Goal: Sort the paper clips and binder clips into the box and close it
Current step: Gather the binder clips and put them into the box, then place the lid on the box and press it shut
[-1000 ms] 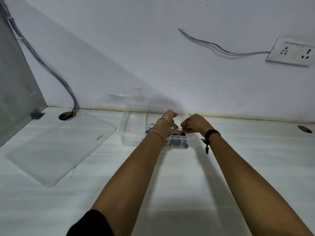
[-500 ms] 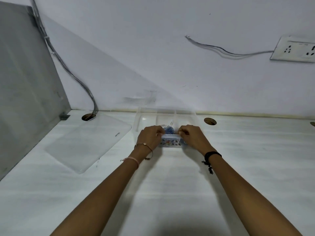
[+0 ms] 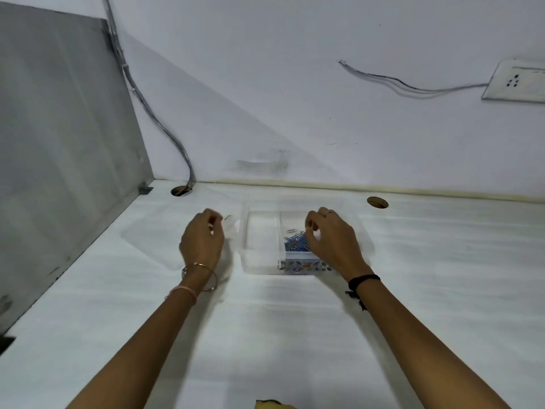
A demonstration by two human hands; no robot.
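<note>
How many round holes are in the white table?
2. One hole is at the back left, where the cables go down into it. The other hole is at the back right, behind the clear box. More may lie outside the view.

Clear, glossy plastic box (image 3: 259,255) on a matt white desk (image 3: 295,335) with faint streaked grain. Blue wire paper clips (image 3: 295,243) inside; dull grey metal side panel (image 3: 59,143).
</note>
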